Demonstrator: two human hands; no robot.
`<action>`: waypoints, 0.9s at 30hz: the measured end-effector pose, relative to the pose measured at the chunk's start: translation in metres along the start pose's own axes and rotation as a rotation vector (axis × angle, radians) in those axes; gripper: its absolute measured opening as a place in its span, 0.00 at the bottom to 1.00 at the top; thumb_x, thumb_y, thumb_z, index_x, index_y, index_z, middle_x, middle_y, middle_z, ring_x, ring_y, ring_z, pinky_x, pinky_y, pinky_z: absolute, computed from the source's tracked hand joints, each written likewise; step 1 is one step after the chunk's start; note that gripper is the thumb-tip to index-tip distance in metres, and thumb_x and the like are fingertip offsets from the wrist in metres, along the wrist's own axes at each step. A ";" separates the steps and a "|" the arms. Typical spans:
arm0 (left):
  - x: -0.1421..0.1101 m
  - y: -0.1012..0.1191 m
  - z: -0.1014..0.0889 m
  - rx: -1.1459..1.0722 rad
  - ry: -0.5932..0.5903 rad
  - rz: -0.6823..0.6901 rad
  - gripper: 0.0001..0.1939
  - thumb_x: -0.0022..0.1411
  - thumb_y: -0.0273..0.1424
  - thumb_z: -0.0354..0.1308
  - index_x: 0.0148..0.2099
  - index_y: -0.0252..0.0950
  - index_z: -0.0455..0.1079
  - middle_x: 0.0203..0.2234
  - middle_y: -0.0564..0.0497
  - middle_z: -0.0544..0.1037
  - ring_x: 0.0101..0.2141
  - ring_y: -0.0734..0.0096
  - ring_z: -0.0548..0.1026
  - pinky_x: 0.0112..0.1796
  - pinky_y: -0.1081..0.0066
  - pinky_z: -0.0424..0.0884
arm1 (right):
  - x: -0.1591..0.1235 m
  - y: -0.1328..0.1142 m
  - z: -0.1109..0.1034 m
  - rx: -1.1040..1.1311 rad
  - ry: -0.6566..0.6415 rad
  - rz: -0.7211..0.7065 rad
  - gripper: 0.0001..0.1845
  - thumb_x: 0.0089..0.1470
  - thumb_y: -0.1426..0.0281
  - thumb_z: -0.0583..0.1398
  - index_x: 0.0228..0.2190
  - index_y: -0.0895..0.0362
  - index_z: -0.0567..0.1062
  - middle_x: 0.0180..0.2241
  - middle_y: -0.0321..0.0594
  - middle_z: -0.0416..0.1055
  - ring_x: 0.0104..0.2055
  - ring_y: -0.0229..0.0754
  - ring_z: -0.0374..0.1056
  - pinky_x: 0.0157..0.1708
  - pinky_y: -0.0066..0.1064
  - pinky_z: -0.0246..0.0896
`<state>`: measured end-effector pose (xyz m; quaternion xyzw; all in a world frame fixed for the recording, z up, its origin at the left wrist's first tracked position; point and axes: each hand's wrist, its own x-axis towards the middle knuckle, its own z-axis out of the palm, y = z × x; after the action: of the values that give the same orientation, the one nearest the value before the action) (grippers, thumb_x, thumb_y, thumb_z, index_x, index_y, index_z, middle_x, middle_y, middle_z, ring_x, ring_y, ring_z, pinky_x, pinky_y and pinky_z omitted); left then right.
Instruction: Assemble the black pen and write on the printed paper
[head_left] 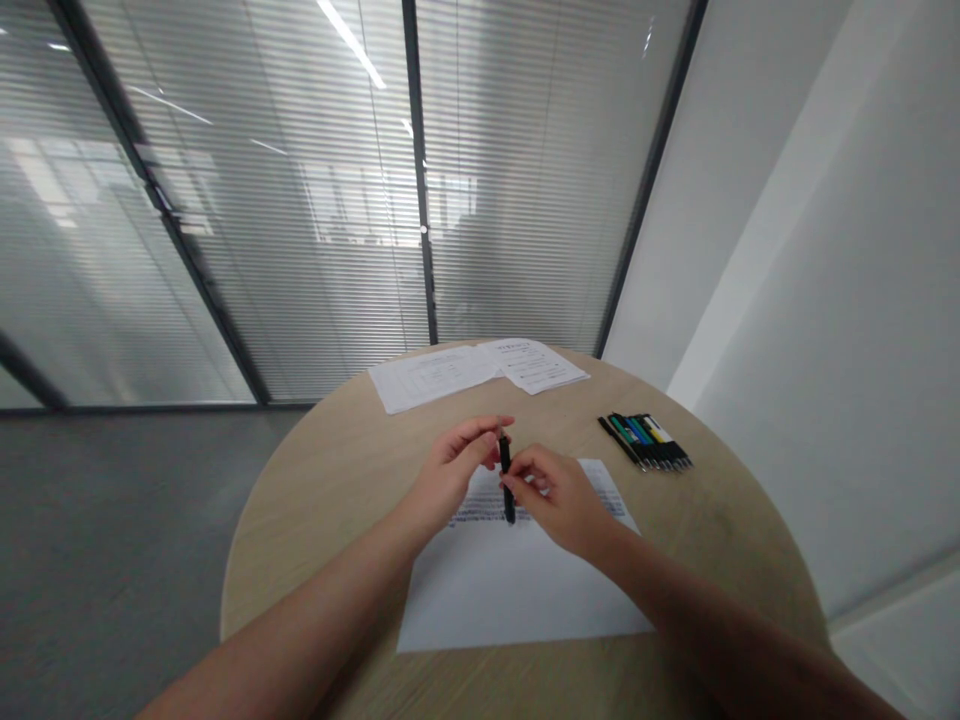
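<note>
A black pen (508, 505) is held upright over a printed sheet of paper (517, 590) by both hands. The thumb and fingertips of my right hand (555, 490) pinch it around its middle. At the pen's upper, far end, the thumb and index finger of my left hand (461, 460) close on its narrow tip, partly hiding it. Whether a small separate part sits between those fingers is too fine to make out. Dense lines of dark text run across the upper part of the sheet, and the near part is blank white.
A row of several pens (646, 443), with black, green, blue, white and yellow parts, lies to the right on the round wooden table (315, 520). Printed papers (435, 378) overlap at the far edge. Beyond stands a glass partition with blinds (345, 240); a white wall (847, 350) is at right.
</note>
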<state>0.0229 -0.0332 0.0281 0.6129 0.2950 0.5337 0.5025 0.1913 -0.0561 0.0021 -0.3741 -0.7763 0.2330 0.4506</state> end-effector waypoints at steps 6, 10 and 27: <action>0.003 0.005 -0.005 0.022 0.069 0.096 0.15 0.59 0.38 0.59 0.47 0.39 0.74 0.31 0.51 0.75 0.25 0.78 0.67 0.30 0.74 0.65 | 0.000 0.001 0.001 -0.002 -0.024 0.009 0.02 0.55 0.71 0.58 0.32 0.56 0.70 0.29 0.36 0.71 0.30 0.35 0.68 0.28 0.23 0.63; 0.005 0.009 -0.006 0.041 0.110 0.076 0.14 0.56 0.36 0.62 0.44 0.38 0.75 0.29 0.51 0.76 0.23 0.79 0.66 0.27 0.76 0.64 | 0.000 0.000 0.000 -0.015 -0.029 0.009 0.02 0.55 0.71 0.58 0.32 0.56 0.70 0.30 0.36 0.71 0.31 0.35 0.68 0.28 0.23 0.63; 0.006 0.001 -0.006 0.088 -0.028 -0.058 0.16 0.56 0.38 0.60 0.45 0.36 0.75 0.32 0.49 0.76 0.26 0.74 0.68 0.24 0.75 0.65 | 0.001 0.004 -0.001 -0.031 0.018 -0.009 0.02 0.55 0.71 0.57 0.31 0.56 0.70 0.29 0.36 0.71 0.30 0.36 0.68 0.28 0.24 0.64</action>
<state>0.0188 -0.0265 0.0308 0.6331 0.3289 0.4969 0.4941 0.1936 -0.0531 0.0007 -0.3797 -0.7774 0.2155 0.4528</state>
